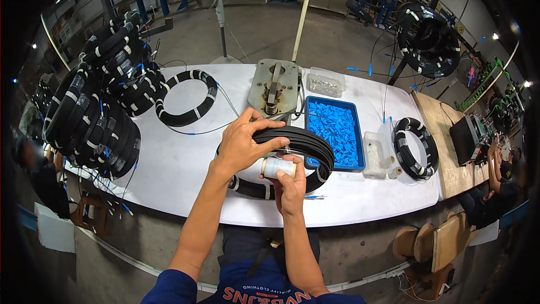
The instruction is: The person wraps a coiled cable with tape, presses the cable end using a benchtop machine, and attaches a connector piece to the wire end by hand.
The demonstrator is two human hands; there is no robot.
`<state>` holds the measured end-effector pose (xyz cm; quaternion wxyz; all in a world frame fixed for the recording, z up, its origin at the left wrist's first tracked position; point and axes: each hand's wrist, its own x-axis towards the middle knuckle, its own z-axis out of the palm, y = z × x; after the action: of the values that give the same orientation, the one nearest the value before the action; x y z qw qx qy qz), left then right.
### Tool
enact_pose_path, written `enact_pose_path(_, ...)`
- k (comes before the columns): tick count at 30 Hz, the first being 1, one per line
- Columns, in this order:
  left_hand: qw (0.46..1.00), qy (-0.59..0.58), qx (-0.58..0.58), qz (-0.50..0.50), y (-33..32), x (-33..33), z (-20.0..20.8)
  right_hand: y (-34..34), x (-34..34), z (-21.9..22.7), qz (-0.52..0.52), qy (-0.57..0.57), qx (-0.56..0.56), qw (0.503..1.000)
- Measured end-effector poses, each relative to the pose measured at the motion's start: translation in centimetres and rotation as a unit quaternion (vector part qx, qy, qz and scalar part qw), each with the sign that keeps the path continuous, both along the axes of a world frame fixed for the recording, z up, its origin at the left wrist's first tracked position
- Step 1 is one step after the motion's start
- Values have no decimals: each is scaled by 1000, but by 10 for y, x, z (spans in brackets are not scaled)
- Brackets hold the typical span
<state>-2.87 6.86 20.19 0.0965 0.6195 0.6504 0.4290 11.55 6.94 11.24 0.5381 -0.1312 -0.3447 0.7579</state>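
Here, black coil [306, 142], near table edge [371, 214], tabletop [171, 166] stretching left

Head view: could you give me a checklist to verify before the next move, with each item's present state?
1. White roll held in the right hand: ok.
2. Left hand on the upper part of the black coil: ok.
3. Coil bound all round: cannot tell, hands cover part of it.
4. Roll's loose end: cannot tell, too small to make out.
5. Blue tray upright on the table: ok.
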Motion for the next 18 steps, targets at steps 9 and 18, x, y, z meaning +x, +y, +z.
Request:
enact_pose_path(9,997,-2,57,-48,-10,-8,-8,43,-6,-19,30,-93,34,995)
enact_pose_path(18,996,7,82,-30,-20,-12,-12,80,-3,-21,74,-314,128,938)
